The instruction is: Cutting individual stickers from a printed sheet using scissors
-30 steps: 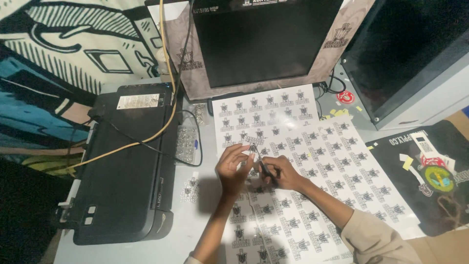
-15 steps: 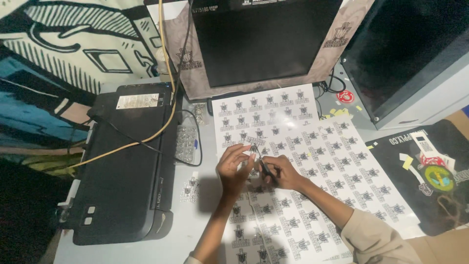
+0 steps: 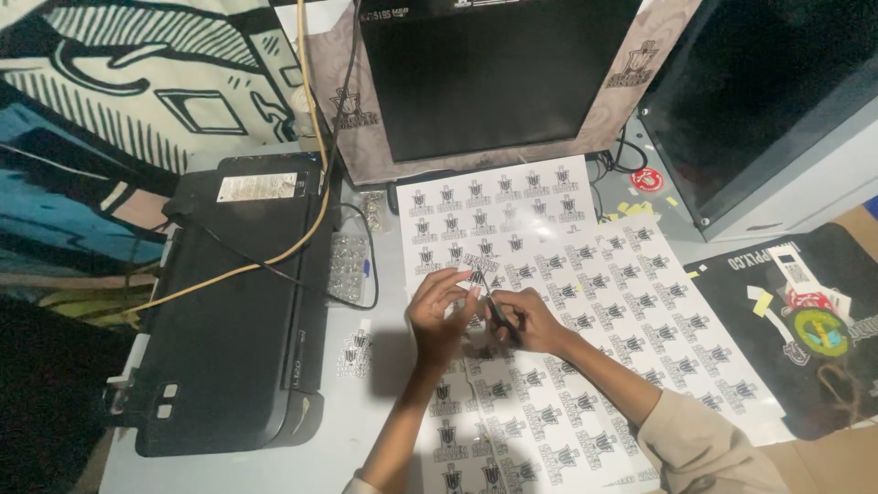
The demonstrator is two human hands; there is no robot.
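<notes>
While gripped, dark tool (image 3: 500, 319) slants toward upper-left.

Dim scene, dark corners, soft focus.

a single head-worn view looks steeply down from above the person's own seat, facing forward over the pale desk top (image 3: 384, 366). it sits fairly high: the black box-shaped printer (image 3: 229, 311) fills the left, the dark flat monitor screen (image 3: 494, 73) the top edge.
</notes>
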